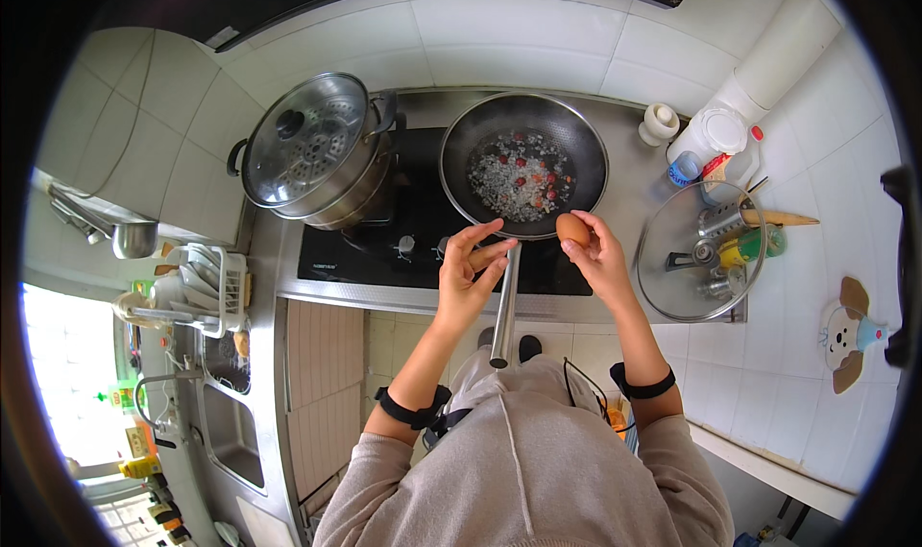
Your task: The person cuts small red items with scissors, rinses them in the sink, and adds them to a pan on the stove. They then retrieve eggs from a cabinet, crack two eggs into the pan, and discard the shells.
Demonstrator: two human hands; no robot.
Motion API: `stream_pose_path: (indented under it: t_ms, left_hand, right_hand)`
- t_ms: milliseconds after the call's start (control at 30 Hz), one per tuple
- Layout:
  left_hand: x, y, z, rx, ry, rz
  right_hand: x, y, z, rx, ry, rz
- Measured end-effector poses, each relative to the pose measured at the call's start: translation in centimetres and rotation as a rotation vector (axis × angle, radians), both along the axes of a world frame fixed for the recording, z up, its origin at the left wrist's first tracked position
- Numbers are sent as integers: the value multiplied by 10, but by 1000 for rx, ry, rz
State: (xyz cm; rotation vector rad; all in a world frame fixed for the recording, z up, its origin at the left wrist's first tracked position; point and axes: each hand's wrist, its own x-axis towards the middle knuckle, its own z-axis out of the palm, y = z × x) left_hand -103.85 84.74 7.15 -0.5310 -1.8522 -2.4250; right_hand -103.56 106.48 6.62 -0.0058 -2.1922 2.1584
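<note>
A brown egg (572, 229) is held between the thumb and fingers of my right hand (596, 254), at the near right rim of a dark frying pan (461, 151). The pan sits on the black glass cooktop (360, 257). Inside it lie bubbling liquid or pale bits (508, 183) with several small red pieces; which of the two is unclear. My left hand (468, 270) is empty, its fingers apart and curved, just over the near end of the pan by the metal handle (506, 302). The handle points toward me.
A lidded steamer pot (317, 158) stands left of the pan. On the right a glass lid (648, 259) leans upright before bottles, a utensil holder (720, 221) and a white tub (722, 130). Farther left are a dish rack (232, 288) and a steel sink (234, 432).
</note>
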Motion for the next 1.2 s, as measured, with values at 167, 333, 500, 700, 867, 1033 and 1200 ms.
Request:
stream_pose_path:
  t_ms: [167, 333, 500, 700, 867, 1033, 1200]
  left_hand:
    - [-1, 1, -11, -68, 18, 51]
    - [-4, -9, -25, -363, 103, 121]
    - [3, -19, -52, -627, -124, 111]
    - [7, -13, -55, -829, -374, -163]
    - [2, -16, -70, -803, -350, -261]
    - [-2, -16, -67, -749, -447, -334]
    - [-2, -17, -69, -731, -462, -339]
  right_hand:
    - [-5, -1, -8, 3, 18, -5]
    - [-11, 12, -17, 36, 46, -79]
    - [-18, 31, -25, 158, 134, -192]
    - [-22, 37, -34, 807, 296, -267]
    - [-23, 30, -38, 950, 315, -215]
    - [-25, 28, -45, 1068, 345, -187]
    - [-28, 23, -36, 986, 402, -266]
